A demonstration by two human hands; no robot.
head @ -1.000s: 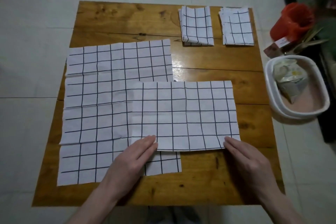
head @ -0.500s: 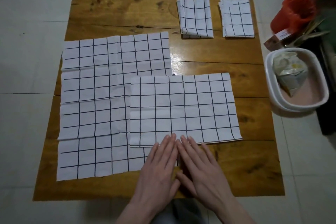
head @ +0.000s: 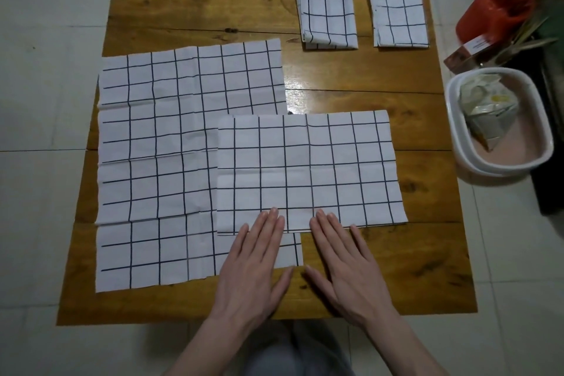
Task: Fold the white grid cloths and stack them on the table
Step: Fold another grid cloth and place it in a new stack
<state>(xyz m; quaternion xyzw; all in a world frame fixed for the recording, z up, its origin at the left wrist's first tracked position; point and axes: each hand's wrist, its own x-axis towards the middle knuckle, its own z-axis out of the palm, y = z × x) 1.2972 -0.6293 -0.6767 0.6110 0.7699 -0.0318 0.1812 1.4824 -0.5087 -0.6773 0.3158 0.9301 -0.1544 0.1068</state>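
A half-folded white grid cloth (head: 308, 168) lies on the wooden table (head: 198, 6), overlapping a larger unfolded grid cloth (head: 158, 162) on the left. My left hand (head: 253, 262) and my right hand (head: 345, 262) lie flat side by side, palms down. Their fingertips press the near folded edge of the half-folded cloth. Neither hand grips anything. Two stacks of folded grid cloths sit at the far right of the table: one stack (head: 328, 14) and another stack (head: 399, 14).
A white oval basin (head: 457, 143) holding a crumpled carton stands on the floor right of the table. An orange-red container (head: 497, 6) and a small box lie behind it. The floor around is pale tile.
Both hands slid from the cloth's two near corners to the middle of its near edge, then moved slightly apart and forward onto the fold.
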